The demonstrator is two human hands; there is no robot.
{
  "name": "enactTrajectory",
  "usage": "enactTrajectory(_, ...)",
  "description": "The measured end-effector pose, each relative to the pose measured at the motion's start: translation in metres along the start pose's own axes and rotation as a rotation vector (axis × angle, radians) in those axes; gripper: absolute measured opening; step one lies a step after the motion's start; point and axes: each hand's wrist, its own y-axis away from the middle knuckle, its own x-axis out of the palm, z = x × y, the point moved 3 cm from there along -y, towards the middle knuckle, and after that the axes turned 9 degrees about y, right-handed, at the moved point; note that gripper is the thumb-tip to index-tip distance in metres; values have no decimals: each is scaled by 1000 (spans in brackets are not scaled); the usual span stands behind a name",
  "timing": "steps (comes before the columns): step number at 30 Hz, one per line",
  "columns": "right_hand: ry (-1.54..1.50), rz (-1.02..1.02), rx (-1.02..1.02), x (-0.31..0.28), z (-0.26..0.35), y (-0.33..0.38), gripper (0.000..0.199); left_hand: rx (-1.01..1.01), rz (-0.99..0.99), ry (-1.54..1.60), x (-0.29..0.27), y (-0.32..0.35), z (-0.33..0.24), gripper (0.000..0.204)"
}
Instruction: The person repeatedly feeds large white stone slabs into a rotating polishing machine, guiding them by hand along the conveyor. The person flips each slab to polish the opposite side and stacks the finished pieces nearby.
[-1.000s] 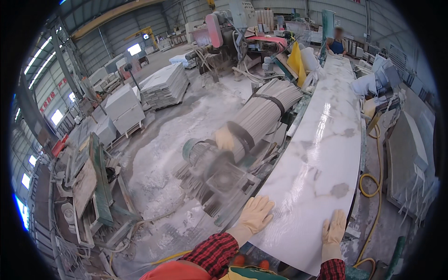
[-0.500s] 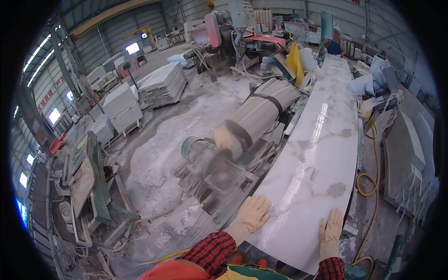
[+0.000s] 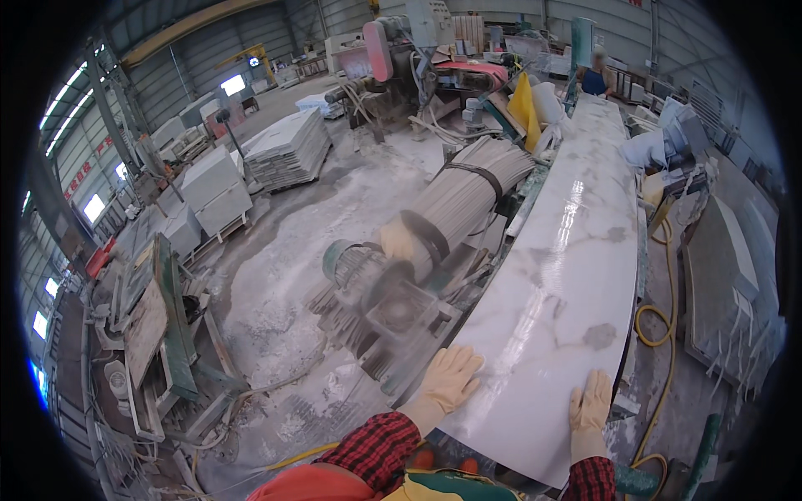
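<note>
A long, polished white stone slab (image 3: 543, 326) with grey veins and patches stretches away from me. My left hand (image 3: 449, 377), in a cream rubber glove, lies on the slab's left edge near its close end, fingers extended. On the slab's right edge rests my right hand (image 3: 591, 407), gloved alike, fingers stretched forward. Neither hand wraps round anything; both press or rest on the stone. Left of the slab stands a dusty electric motor (image 3: 355, 265) beside a ribbed, banded cylinder (image 3: 468, 196).
At the slab's far end stands another person (image 3: 596, 80). A yellow hose (image 3: 668, 367) hangs and coils along the right side, near leaning slabs (image 3: 723, 275). Stacked stone slabs (image 3: 288, 152) lie at the back left. A green-edged frame (image 3: 171, 334) leans among scrap at the left.
The view has shifted very slightly. Both hands keep their places on the slab. The person at the far end stands more upright and shows more of the body.
</note>
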Motion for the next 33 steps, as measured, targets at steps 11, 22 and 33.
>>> enactTrajectory(11, -25, 15, 19, -8, 5, 6, 71, -15, 74, -17, 2, 6, 1, 56)
enactTrajectory(22, -31, -16, 10, -5, 5, 12, 71, -32, 68, -15, 2, 14, 1, 56)
enactTrajectory(33, -31, -69, -4, -3, 6, 19, 70, -27, 57, -4, -5, 18, -3, 53)
